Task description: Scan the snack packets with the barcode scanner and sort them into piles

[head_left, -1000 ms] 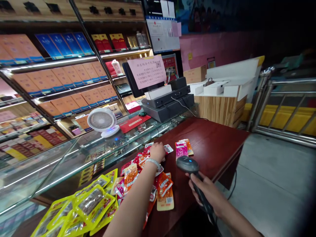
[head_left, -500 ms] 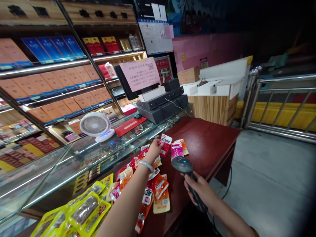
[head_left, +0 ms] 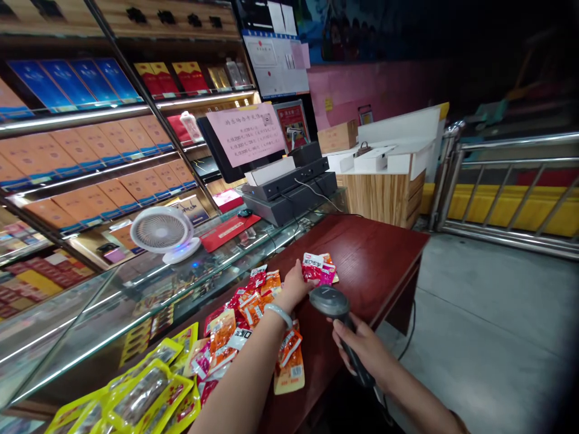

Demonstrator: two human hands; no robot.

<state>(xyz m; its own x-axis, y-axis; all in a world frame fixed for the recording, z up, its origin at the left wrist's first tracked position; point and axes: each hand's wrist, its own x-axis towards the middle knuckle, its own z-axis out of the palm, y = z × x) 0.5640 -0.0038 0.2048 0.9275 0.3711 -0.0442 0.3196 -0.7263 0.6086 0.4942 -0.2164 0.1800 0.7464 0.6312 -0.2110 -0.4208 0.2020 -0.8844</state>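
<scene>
My left hand [head_left: 295,286], with a pale bangle at its wrist, pinches the left edge of a red-and-white snack packet [head_left: 312,263]. That packet overlaps a pink packet [head_left: 327,275] and an orange one on the dark red table. Wrapped around the handle of a black barcode scanner [head_left: 332,302], my right hand [head_left: 362,346] holds it just right of the left hand, its head over the table. A loose pile of red and orange snack packets [head_left: 253,304] lies under and beside my left forearm. Yellow vacuum-sealed packs [head_left: 145,395] are heaped at lower left.
The dark red table [head_left: 362,247] adjoins a glass display counter [head_left: 97,307]. On the counter stand a white fan [head_left: 163,232] and a monitor with a pink notice [head_left: 246,135]. A steel railing [head_left: 511,187] is at right; the scanner's cable hangs below my right hand.
My left hand has moved right with the red-and-white packet, bringing it over the pink packet. The right hand still holds the scanner in nearly the same place. The view has shifted slightly.
</scene>
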